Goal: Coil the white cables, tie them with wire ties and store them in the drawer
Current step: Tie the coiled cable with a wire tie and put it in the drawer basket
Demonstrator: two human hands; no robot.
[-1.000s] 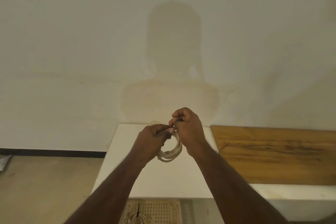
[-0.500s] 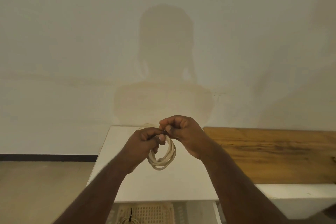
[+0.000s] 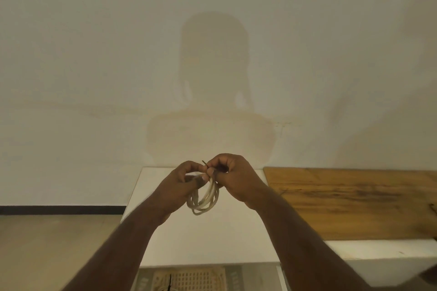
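Observation:
A small coil of white cable (image 3: 205, 198) hangs in the air above the white cabinet top (image 3: 212, 238). My left hand (image 3: 182, 184) and my right hand (image 3: 233, 177) meet at the top of the coil. Both pinch a thin dark wire tie (image 3: 204, 163) there, and its short end sticks up between the fingertips. The part of the tie wrapped round the cable is hidden by my fingers. Below the front edge, an open drawer (image 3: 255, 279) shows a perforated tray (image 3: 189, 279) with another coil partly in view.
A wooden board (image 3: 354, 201) lies on the surface to the right of the cabinet top. A plain wall stands close behind. Bare floor (image 3: 47, 243) lies to the left, with a dark skirting strip (image 3: 59, 209).
The hands and coil stay above the cabinet top. The fingers have shifted at the top of the coil, and a short end of the tie now sticks up between them.

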